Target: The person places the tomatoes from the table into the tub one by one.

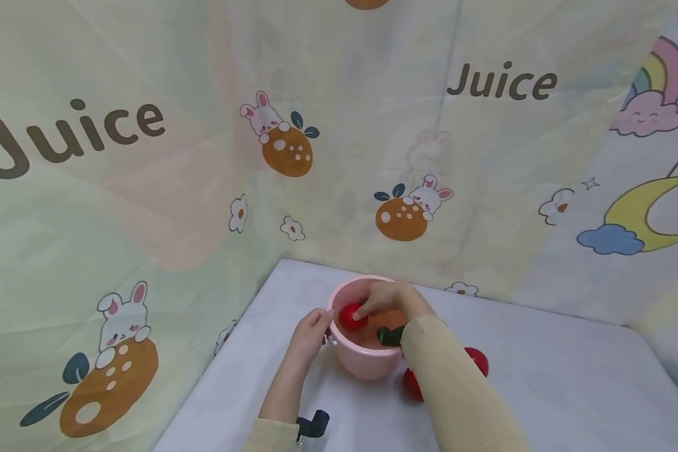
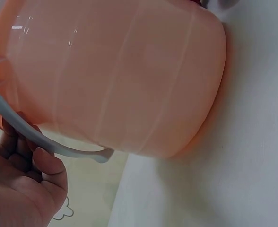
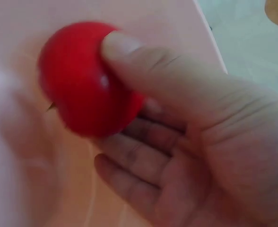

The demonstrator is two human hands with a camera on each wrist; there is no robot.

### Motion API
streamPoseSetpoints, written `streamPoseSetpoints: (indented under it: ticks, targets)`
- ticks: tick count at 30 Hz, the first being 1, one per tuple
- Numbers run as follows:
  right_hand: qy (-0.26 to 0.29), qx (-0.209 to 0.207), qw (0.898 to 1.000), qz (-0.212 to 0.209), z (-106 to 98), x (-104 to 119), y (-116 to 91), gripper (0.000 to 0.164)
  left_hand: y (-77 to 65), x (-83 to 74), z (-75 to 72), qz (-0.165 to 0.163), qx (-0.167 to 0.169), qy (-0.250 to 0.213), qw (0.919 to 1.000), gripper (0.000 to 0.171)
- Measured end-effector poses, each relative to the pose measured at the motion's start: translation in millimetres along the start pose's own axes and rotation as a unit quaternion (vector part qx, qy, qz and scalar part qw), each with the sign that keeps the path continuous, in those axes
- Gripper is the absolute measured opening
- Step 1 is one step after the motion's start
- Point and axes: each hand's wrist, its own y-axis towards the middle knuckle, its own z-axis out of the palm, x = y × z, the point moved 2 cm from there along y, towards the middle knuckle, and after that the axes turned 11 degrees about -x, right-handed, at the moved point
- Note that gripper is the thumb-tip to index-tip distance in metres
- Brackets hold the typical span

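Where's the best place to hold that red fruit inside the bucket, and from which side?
I'd grip the red fruit across its rounded sides, thumb opposite fingers, coming from above: the upright pink bucket walls it in, with its top open. The right hand has it between thumb and fingers now.

Toward the far left corner of the flat white tabletop [image 1: 565, 376], we find a pink round plastic bucket [image 1: 367, 365]. The left hand [image 1: 307, 336] is at its left rim; the right hand [image 1: 385, 298] is inside, around a round red fruit [image 1: 349, 319]. To our right of the bucket lie two more red fruits [image 1: 478, 361], partly behind the cream fabric sleeve [image 1: 457, 383].
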Motion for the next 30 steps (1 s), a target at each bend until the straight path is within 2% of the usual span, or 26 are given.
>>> streamPoseSetpoints:
  ticks: [4,9,14,20,24,26,30]
  targets:
    - [-0.026,-0.006,1.000,0.016,2,-5,1,0.047,-0.9,-2.1,0.3,0.003,0.005,-0.002,1.0000,0.043]
    - [0.001,-0.009,1.000,0.019,2,-5,2,0.040,-0.3,-4.5,-0.9,0.010,0.004,-0.005,0.9999,0.046]
    - [-0.035,-0.008,0.999,0.007,2,-6,2,0.034,0.5,-3.3,-1.6,0.007,0.008,-0.008,0.9999,0.051]
    - [-0.012,-0.009,1.000,0.014,3,-8,3,0.034,0.3,-2.7,-1.1,-0.002,0.010,-0.004,0.9999,0.047]
    - [0.006,-0.024,0.999,0.024,2,-5,0,0.035,-0.1,-2.5,-0.8,0.001,0.012,-0.004,0.9999,0.048]
    - [-0.006,-0.043,0.999,0.028,-2,1,-5,0.037,-0.5,-2.9,0.4,0.004,0.010,-0.003,0.9999,0.050]
    - [-0.093,-0.088,0.992,0.013,-15,17,-22,0.040,0.1,-1.6,2.6,0.004,0.001,0.002,1.0000,0.053]
